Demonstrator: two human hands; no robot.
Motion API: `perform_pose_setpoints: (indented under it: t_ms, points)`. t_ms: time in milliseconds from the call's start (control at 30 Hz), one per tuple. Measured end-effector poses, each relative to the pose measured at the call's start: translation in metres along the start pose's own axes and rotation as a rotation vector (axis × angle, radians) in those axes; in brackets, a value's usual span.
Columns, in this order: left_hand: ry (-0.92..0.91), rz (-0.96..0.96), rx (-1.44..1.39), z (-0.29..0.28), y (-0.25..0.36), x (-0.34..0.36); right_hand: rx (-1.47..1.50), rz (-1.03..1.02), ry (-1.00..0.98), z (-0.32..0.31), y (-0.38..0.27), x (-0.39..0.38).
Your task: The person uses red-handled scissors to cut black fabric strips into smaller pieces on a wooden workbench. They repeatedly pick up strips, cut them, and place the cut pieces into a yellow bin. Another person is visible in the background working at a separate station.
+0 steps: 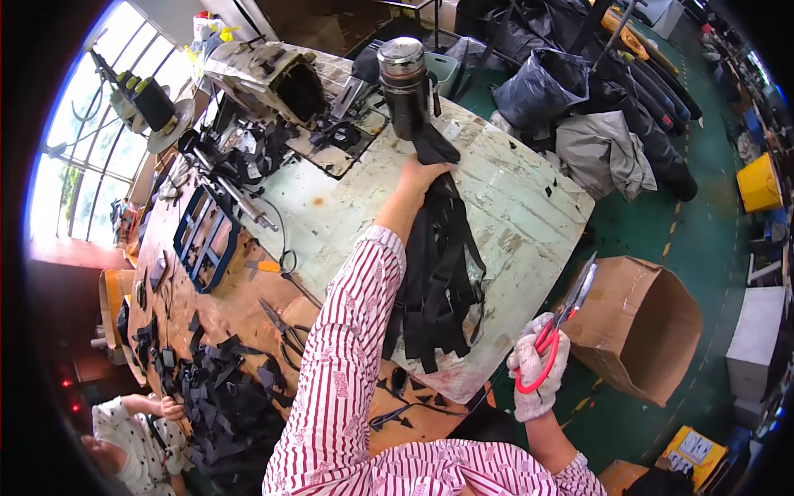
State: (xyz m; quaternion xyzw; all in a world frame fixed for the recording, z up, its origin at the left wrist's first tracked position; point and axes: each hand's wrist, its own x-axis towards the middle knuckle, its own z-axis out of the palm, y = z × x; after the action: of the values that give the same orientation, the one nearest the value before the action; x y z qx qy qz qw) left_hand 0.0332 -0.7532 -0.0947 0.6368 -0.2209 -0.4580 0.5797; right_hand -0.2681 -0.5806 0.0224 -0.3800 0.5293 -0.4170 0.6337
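Observation:
My bare left hand (pixel 420 177) reaches far over the pale tabletop, its fingers closed on a bundle of black straps (pixel 442 277). The folded upper end pokes out beyond the fingers, against a dark flask with a steel lid (pixel 403 83). From the hand, the long strips trail back toward me across the board. Off the table's right edge, my right hand (pixel 533 379), in a white knit glove, grips red-handled scissors (pixel 547 343). Their blades point up and away from the straps; I cannot tell how far apart they are.
On the left lie a blue plastic frame (pixel 203 240), dark-handled scissors (pixel 289 332) and a heap of black scraps (pixel 227 405). A cardboard box (pixel 612 322) stands right of the table. Black bags (pixel 542 87) crowd the far floor. Another person (pixel 136 438) is at the lower left.

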Motion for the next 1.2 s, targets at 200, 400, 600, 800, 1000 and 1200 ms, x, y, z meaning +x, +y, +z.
perform_pose_setpoints:
  t_ms: [200, 400, 600, 800, 1000, 1200]
  points:
    - [0.318, 0.36, 0.822, -0.017, -0.014, -0.009, 0.088, -0.028, -0.198, -0.002, 0.018, 0.0]
    - [0.216, 0.416, 0.944, -0.066, 0.005, -0.086, 0.028, -0.02, -0.354, 0.009, 0.024, -0.015]
    - [0.086, 0.354, 0.642, -0.106, 0.02, -0.209, 0.135, 0.217, -0.483, 0.026, 0.033, -0.056]
    - [-0.035, 0.446, 0.559, -0.152, 0.024, -0.374, -0.179, 0.143, -0.777, 0.051, 0.057, -0.117]
    - [0.24, 0.359, 0.622, -0.211, 0.002, -0.549, -0.151, 0.049, -1.04, 0.068, 0.09, -0.197]
    - [0.489, 0.272, 0.195, -0.172, -0.078, -0.71, -0.036, 0.081, -1.336, 0.027, 0.13, -0.251]
